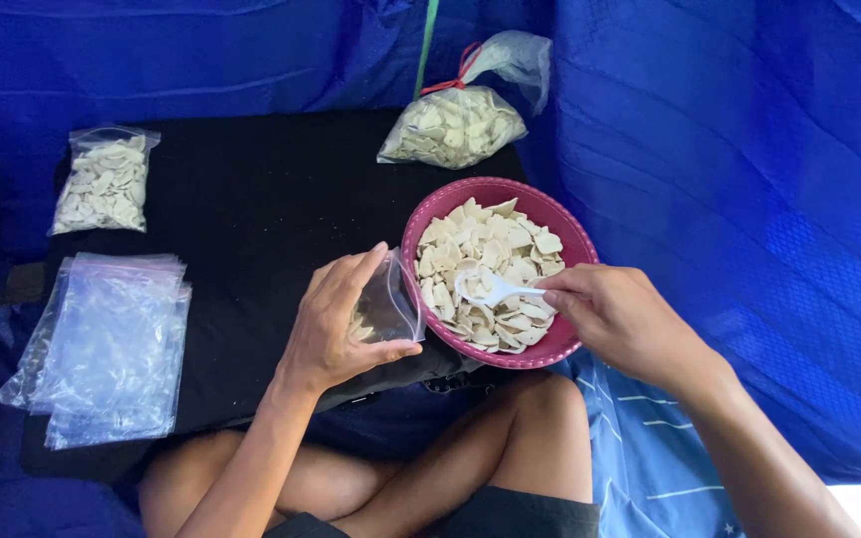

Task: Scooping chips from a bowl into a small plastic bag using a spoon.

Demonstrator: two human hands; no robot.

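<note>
My left hand holds a small clear plastic bag open beside a pink bowl; a few pale chips lie inside the bag. The bowl is full of pale, flat chip pieces. Over the bowl, my right hand grips the handle of a white plastic spoon, whose scoop rests on the chips. Both hands work above a black cloth-covered surface, just in front of my crossed legs.
A stack of empty clear bags lies at the left. A filled, closed bag of chips sits at the far left. A larger chip bag tied with red string stands behind the bowl. Blue tarp surrounds everything.
</note>
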